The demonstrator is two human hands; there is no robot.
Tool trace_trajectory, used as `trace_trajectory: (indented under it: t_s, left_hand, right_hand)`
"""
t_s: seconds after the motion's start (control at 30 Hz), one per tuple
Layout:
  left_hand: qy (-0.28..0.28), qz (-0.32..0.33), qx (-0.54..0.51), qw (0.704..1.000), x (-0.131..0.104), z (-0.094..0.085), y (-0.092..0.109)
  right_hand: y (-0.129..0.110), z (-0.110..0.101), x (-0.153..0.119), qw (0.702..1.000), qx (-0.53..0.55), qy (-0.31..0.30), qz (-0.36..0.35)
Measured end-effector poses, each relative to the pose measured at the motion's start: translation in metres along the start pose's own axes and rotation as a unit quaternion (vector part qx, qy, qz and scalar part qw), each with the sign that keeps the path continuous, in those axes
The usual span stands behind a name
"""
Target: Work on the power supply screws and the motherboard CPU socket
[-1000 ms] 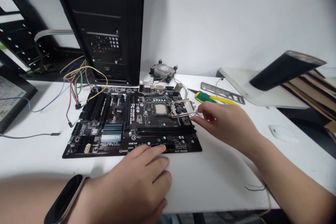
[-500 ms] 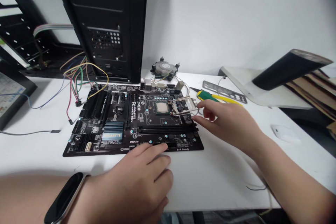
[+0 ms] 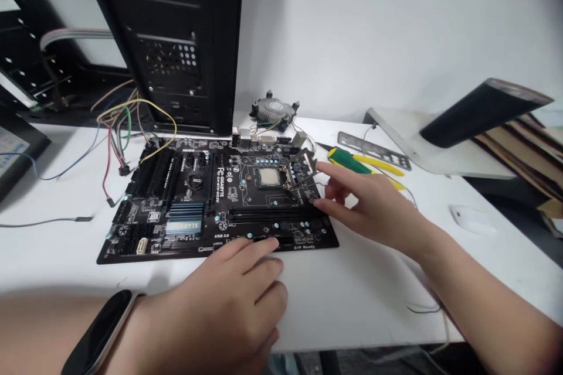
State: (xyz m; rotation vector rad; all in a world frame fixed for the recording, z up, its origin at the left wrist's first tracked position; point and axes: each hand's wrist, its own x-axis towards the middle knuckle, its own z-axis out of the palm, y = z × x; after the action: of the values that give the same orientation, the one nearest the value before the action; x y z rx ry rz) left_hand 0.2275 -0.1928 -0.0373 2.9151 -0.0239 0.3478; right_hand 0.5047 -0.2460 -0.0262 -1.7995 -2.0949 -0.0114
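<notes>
A black Gigabyte motherboard (image 3: 237, 228) lies flat on the white table. Its processor (image 3: 269, 177) sits in the socket, exposed. To the right of the processor, the metal socket cover (image 3: 309, 163) stands tilted up on its hinge. My right hand (image 3: 369, 205) touches the outer edge of that cover with the index fingertip. The thumb is apart from the index finger, low by the board's right edge, and the other fingers are bent. My left hand (image 3: 246, 293) rests at the board's near edge, index fingertip on the board, fingers loosely bent and holding nothing.
Behind the board stand a black computer case (image 3: 193, 41) and a cooler fan (image 3: 273, 111). Loose coloured wires (image 3: 125, 123) hang at the left. Green-and-yellow pliers (image 3: 349, 159), a metal I/O plate (image 3: 378, 149), a monitor stand (image 3: 466, 117) and a white mouse (image 3: 472, 220) lie right.
The socket cover has swung up more steeply from lying back to the right. My right hand has shifted slightly left with it. My left hand stays at the board's near edge.
</notes>
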Motion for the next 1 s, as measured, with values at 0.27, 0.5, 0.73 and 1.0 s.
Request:
trace_trajectory:
  t_s: [0.27, 0.5, 0.73, 1.0]
  left_hand:
    - [0.016, 0.001, 0.003, 1.0, -0.001, 0.0, -0.001]
    - [0.023, 0.0, 0.001, 1.0, 0.0, 0.001, -0.001]
    - [0.025, -0.017, -0.01, 0.999, -0.001, -0.001, -0.001]
    - [0.096, -0.008, 0.023, 0.995, 0.0, 0.015, -0.004]
  right_hand:
    - [-0.002, 0.0, -0.001, 0.999, -0.008, -0.034, -0.019]
    - [-0.005, -0.002, -0.003, 0.998, -0.032, -0.048, -0.032]
    - [-0.006, 0.0, -0.002, 0.997, -0.069, -0.03, -0.027]
    - [-0.011, -0.003, -0.006, 0.993, -0.105, 0.047, -0.039]
